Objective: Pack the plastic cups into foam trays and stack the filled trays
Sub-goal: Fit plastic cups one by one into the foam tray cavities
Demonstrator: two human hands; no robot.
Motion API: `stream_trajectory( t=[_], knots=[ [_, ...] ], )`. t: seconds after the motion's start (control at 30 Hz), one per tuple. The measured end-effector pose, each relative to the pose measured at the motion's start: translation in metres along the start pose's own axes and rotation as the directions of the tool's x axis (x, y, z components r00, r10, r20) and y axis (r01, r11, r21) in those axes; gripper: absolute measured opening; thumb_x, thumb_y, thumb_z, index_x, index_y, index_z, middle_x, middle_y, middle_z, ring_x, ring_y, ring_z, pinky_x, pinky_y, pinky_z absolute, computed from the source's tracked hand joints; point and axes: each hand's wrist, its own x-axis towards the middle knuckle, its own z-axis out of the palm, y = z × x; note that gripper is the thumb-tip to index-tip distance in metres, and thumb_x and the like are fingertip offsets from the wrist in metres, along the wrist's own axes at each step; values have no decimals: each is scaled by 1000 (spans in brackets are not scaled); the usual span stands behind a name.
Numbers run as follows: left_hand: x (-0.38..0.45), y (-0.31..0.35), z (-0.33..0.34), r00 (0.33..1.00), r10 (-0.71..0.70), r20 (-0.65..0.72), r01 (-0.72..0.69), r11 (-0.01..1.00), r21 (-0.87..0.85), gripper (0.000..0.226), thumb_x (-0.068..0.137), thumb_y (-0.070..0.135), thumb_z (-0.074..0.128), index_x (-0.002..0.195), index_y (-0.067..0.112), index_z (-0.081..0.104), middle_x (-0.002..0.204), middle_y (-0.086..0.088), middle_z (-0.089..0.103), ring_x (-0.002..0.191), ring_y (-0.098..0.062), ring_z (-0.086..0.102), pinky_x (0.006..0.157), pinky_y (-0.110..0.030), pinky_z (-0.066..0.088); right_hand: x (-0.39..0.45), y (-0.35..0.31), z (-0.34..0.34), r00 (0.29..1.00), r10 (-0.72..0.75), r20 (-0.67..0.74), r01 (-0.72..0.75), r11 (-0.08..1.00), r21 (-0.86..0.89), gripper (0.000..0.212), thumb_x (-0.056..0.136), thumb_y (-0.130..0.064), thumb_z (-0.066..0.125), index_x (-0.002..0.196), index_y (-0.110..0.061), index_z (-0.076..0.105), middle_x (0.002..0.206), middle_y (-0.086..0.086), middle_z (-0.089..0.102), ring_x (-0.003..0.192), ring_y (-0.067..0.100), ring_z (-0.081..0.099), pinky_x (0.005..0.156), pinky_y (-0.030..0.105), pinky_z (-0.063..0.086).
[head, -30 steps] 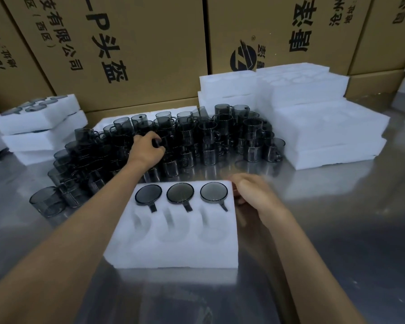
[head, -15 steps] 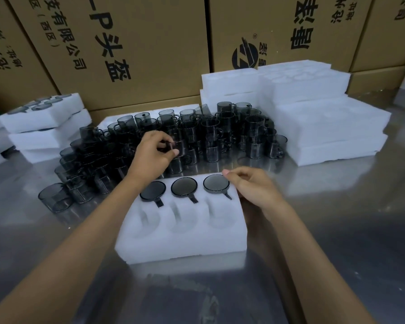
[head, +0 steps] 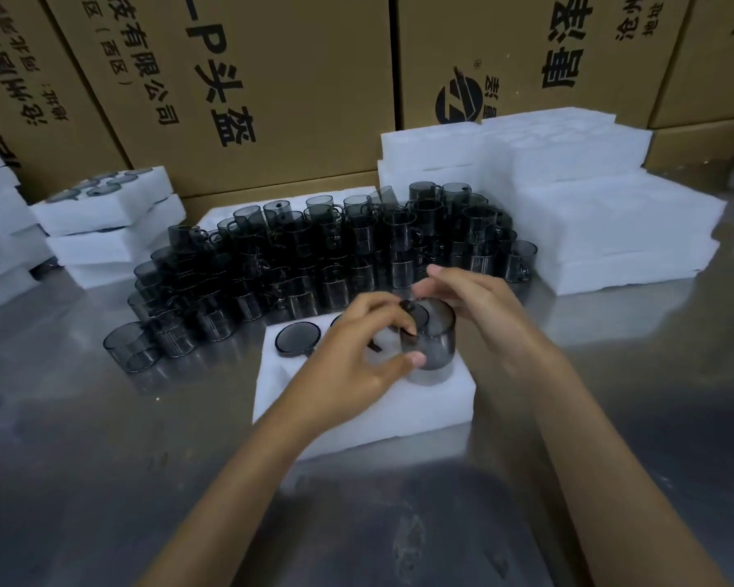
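Observation:
A white foam tray lies on the steel table in front of me. One smoky grey cup shows seated in its far row at the left; the others there are hidden by my hands. My left hand grips another grey cup by its side and handle, upright over the tray's near right pocket. My right hand hovers just behind and above that cup with fingers extended; whether it touches the rim is unclear. A big heap of loose grey cups stands behind the tray.
Empty foam trays are stacked at the right and back. Filled trays are stacked at the left. Cardboard boxes wall off the back. Bare steel table lies near me.
My left hand took a cup from the heap and brought it down over the tray's near right pocket. My right hand left the tray's far right corner and rose over the cup.

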Motion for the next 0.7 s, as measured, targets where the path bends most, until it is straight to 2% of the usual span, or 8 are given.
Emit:
stream_trajectory(
  t=[0.1, 0.2, 0.27, 0.33, 0.4, 0.57, 0.63, 0.7],
  knots=[
    [-5, -3, 3, 1000, -4, 0, 4, 1000, -6, 17, 86, 24, 76, 98, 26, 63, 133, 13, 47, 126, -3, 45, 105, -27, 37, -5, -2, 1, 997, -19, 71, 23, 999, -44, 37, 85, -44, 70, 93, -8, 76, 101, 1, 76, 104, 15, 69, 101, 37, 48],
    [-8, -4, 4, 1000, 11, 23, -11, 1000, 3, 17, 85, 26, 77, 93, 29, 63, 142, 19, 43, 136, 2, 38, 106, -17, 33, -6, 0, 2, 995, -44, 89, 43, 999, 10, 27, 89, -26, 71, 91, 1, 74, 108, 4, 75, 110, 22, 68, 106, 42, 47],
    [-9, -4, 5, 999, 21, 27, -21, 1000, -7, 20, 83, 27, 79, 91, 30, 61, 139, 20, 46, 133, 1, 41, 103, -16, 35, -7, 1, 4, 990, -44, 131, 41, 999, 25, 16, 91, -15, 69, 83, -1, 74, 110, 2, 75, 109, 17, 68, 101, 33, 49],
    [-9, -4, 5, 1000, -1, 4, 1, 1000, -28, 31, 78, 30, 83, 96, 32, 58, 128, 19, 51, 126, -5, 49, 101, -24, 41, -7, -1, 7, 982, -38, 186, 31, 999, 37, 18, 91, -9, 68, 74, -7, 73, 111, 3, 74, 107, 13, 69, 91, 19, 50],
    [-9, -5, 4, 999, -47, -3, 47, 997, -55, 48, 73, 34, 86, 107, 37, 53, 122, 17, 54, 118, -9, 53, 101, -31, 45, -6, -1, 7, 974, -24, 226, 16, 999, 38, 21, 90, -8, 68, 69, -12, 71, 115, 4, 73, 106, 10, 69, 85, 13, 50],
    [-12, -6, 3, 994, -104, -19, 103, 992, -70, 65, 68, 46, 86, 119, 47, 47, 118, 18, 58, 114, -8, 56, 99, -30, 47, -4, 1, 4, 978, 26, 206, 8, 987, -162, 8, 88, -23, 73, 89, -15, 72, 121, -10, 66, 105, -7, 63, 80, 6, 44],
    [-11, -6, 3, 995, -95, -19, 93, 994, -56, 56, 70, 55, 79, 119, 45, 54, 117, 19, 61, 116, -7, 56, 101, -29, 46, -1, 4, -1, 981, 28, 194, 15, 976, -219, 15, 86, -35, 75, 99, -27, 71, 116, -15, 68, 100, -9, 63, 82, 11, 44],
    [-11, -5, 2, 996, -87, -29, 86, 996, -22, 46, 76, 62, 70, 116, 41, 62, 116, 20, 63, 117, -5, 54, 101, -30, 44, 2, 9, -7, 981, 62, 184, -13, 966, -259, 29, 81, -48, 77, 108, -42, 68, 121, -20, 64, 108, -5, 62, 94, 21, 46]
  ],
)
